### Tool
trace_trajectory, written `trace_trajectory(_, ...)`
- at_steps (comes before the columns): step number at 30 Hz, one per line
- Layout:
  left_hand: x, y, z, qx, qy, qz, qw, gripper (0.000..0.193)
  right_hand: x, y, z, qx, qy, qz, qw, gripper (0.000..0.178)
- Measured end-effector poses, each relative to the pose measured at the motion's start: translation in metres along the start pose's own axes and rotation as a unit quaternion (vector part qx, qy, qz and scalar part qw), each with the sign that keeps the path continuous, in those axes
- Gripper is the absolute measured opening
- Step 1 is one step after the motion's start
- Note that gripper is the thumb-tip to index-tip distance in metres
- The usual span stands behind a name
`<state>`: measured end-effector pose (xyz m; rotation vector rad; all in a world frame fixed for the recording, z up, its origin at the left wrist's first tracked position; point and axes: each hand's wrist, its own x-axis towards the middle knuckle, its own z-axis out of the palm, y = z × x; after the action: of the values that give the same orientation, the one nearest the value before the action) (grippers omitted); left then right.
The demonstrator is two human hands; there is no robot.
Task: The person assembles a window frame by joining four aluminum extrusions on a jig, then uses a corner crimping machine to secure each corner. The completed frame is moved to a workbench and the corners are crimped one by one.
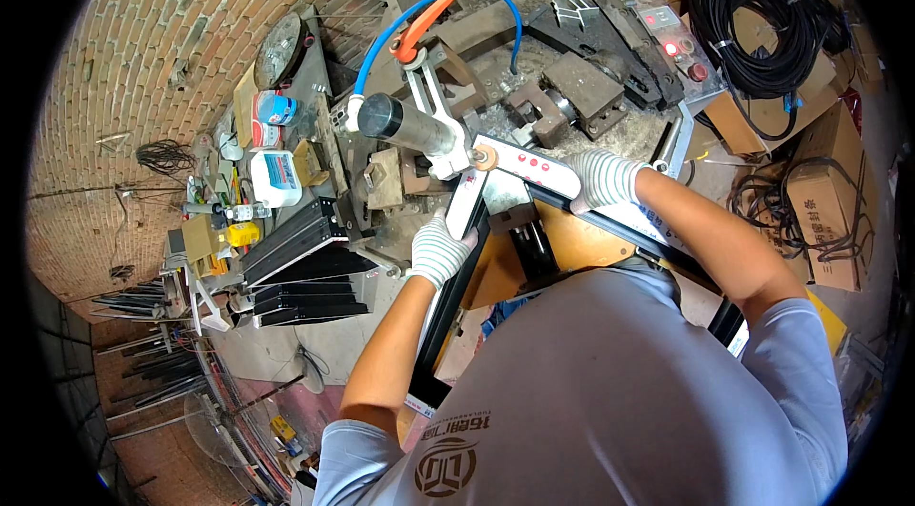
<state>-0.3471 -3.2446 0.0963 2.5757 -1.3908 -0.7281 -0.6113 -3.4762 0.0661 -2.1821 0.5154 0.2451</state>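
On the near side of the machine (583, 87), the frame (456, 294) is sitting with its corner at two white plates (534, 166), near the cylinder (419, 130). If either bar were slipping, the corner could be ending up crooked; fingers so near the plates could be risking a pinch. That corner is pointing away from the person (610, 373), one bar's long axis running lower left, the other's lower right. The left hand (442, 249) and right hand (602, 178) are each gripping a bar, fingers curling round; how tightly, I cannot tell.
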Motion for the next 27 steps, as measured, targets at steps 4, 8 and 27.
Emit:
trace_trajectory(4, 0.001, 0.005, -0.004, -0.009, -0.02, -0.011, 1.0, 0.065, 0.004, 0.008, 0.006, -0.019, -0.002, 0.008, 1.0, 0.062)
trace_trajectory(8, 0.001, -0.002, 0.0, 0.006, -0.003, 0.002, 1.0, 0.056, 0.004, 0.001, 0.0, -0.019, -0.026, 0.012, 0.999, 0.07)
trace_trajectory(27, -0.002, 0.001, -0.006, 0.027, -0.017, -0.001, 0.999, 0.076, -0.01, -0.025, -0.013, -0.044, -0.013, 0.045, 0.998, 0.079)
